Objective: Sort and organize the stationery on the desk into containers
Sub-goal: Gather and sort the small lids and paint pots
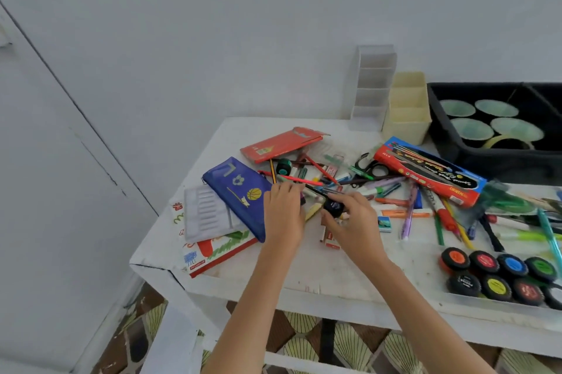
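Observation:
A pile of pens, pencils and markers (359, 185) lies across the middle of the white desk (304, 270). My right hand (352, 221) pinches a small black object (333, 207) just above the desk. My left hand (284, 212) reaches into the pile beside a blue pencil case (237, 191); its fingertips rest among the pens, and I cannot tell whether they grip one. A cream pen holder (407, 109) and a white tiered organizer (372, 87) stand at the back. Black scissors (369, 165) lie in the pile.
A black tray (456, 148) with pale green cups sits back right. Round paint pots (498, 276) fill a clear tray at front right. Two red boxes (279, 144) (431, 171), a grey case (206, 212) and a colourful book (219, 252) also lie here.

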Demonstrator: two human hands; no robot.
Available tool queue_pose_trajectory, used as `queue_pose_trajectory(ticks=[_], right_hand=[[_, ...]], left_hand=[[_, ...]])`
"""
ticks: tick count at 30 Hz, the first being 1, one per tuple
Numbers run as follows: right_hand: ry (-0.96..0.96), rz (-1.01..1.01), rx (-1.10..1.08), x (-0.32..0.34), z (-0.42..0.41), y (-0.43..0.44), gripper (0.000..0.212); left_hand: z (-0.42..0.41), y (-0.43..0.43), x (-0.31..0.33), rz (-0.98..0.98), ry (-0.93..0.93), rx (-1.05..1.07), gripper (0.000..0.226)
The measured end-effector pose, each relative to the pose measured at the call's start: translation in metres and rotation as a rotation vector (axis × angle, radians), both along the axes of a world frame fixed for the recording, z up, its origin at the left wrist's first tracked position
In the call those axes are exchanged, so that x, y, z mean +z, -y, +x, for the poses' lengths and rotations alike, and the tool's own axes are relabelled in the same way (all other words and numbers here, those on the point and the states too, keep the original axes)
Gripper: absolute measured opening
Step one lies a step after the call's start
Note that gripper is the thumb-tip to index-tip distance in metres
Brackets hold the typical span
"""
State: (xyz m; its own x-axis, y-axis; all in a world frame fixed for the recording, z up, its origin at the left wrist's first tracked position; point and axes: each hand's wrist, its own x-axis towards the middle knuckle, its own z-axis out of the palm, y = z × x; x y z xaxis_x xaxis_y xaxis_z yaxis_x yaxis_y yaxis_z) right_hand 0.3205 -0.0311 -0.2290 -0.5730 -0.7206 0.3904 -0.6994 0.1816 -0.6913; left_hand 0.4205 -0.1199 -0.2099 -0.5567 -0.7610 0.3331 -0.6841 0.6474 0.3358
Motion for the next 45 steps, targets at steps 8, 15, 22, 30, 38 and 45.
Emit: queue_pose_trajectory(ticks=[8, 15, 22, 30, 38, 45], right_hand=[[0.050, -0.030, -0.066, 0.005, -0.014, -0.012, 0.032], [0.029, -0.121, -0.104, 0.018, -0.027, -0.038, 0.032], [0.118, -0.138, -0.174, 0.025, -0.058, -0.082, 0.028], [0.201, 0.034, -0.168, 0.021, -0.083, -0.139, 0.041], [0.099, 0.082, -0.038, 0.009, -0.074, -0.155, 0.035], [-0.164, 0.218, -0.132, -0.001, -0.068, -0.155, 0.034]], left_hand=[[-0.017, 0.006, 0.001, -0.040, -0.032, 0.008, 0.024], [-0.048, -0.025, 0.022, 0.259, -0.530, -0.199, 0.023], [-0.065, -0.073, 0.019, 0.864, -0.704, -0.252, 0.037], [-0.072, -0.115, 0.000, 0.631, -0.496, -0.230, 0.035], [-0.063, -0.139, -0.006, 0.460, -0.398, -0.232, 0.038], [-0.063, -0.148, -0.014, 0.259, -0.170, -0.268, 0.039]])
